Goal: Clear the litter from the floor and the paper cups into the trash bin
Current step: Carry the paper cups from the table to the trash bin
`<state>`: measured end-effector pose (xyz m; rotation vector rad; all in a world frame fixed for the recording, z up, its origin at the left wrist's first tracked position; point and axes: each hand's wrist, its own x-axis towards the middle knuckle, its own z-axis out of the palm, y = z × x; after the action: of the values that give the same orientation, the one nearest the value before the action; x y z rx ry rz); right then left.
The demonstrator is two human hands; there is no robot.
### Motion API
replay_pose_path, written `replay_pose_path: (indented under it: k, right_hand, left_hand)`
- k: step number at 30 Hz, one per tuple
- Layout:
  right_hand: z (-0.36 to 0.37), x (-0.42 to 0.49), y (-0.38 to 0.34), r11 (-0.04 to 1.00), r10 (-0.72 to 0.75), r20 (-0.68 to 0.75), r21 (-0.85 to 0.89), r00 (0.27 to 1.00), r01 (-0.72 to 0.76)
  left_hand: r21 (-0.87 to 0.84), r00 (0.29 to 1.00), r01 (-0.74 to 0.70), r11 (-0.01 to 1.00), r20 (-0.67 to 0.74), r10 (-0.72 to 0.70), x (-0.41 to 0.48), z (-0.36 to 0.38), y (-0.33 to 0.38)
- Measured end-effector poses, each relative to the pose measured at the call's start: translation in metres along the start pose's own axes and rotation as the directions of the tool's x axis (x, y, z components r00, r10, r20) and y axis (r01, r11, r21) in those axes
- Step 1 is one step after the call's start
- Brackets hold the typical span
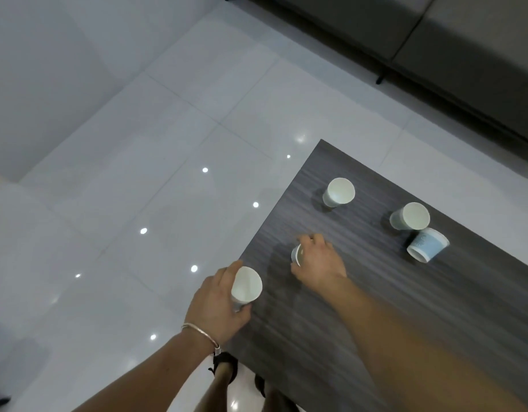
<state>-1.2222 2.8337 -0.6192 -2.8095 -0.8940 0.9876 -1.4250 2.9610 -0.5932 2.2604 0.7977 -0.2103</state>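
Your left hand has its fingers wrapped round a white paper cup, held at the near corner of the table. Your right hand curls over a second cup standing on the tabletop, fingers about its rim. Judged light and easily crushed: grip the wall gently, below the rim. A third cup and a fourth cup stand upright beyond; a blue cup lies tipped just beside the fourth. No bin in view.

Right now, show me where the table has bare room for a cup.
Widest bare patch: the table near side, between the right arm and the tipped cup. Another lies between the right hand, on the near cup, and the far cup. Crowded: the left corner, where the left hand grips the edge cup.
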Motion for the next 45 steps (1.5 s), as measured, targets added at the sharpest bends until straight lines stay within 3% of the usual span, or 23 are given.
replay_pose_path:
  k: [4,8,13,19,25,30,36,45]
  right_hand:
    - [-0.042,-0.044,0.004,0.998,0.022,-0.084,0.059,0.996,-0.017]
    - [-0.085,-0.113,0.008,0.991,0.093,-0.155,0.11,0.983,-0.077]
    - [-0.125,-0.232,0.035,0.959,0.266,-0.225,0.163,0.937,-0.233]
    - [-0.121,-0.389,0.094,0.803,0.576,-0.299,0.381,0.761,-0.458]
    - [-0.063,-0.549,0.139,0.591,0.796,-0.284,0.558,0.535,-0.583]
    - [0.002,-0.695,0.166,0.433,0.901,-0.287,0.647,0.325,-0.628]
    - [0.08,-0.851,0.18,0.21,0.976,-0.195,0.717,0.098,-0.665]
    - [0.184,-1.006,0.217,-0.111,0.986,0.008,0.77,-0.164,-0.628]
  left_hand:
    - [-0.009,0.995,-0.091,0.996,-0.051,0.091,0.003,-0.026,0.04]
    - [0.014,0.975,-0.221,0.975,0.01,0.221,0.0,-0.054,0.092]
    - [0.089,0.865,-0.497,0.863,0.132,0.484,-0.025,-0.071,0.18]
    - [0.113,0.592,-0.8,0.589,0.304,0.746,-0.084,-0.044,0.297]
    - [0.067,0.291,-0.954,0.291,0.422,0.859,-0.201,0.024,0.396]
    - [-0.037,0.069,-0.994,0.1,0.491,0.868,-0.342,0.099,0.455]
    - [-0.192,-0.142,-0.98,-0.043,0.539,0.83,-0.513,0.182,0.483]
    - [-0.377,-0.45,-0.888,-0.264,0.586,0.674,-0.694,0.304,0.521]
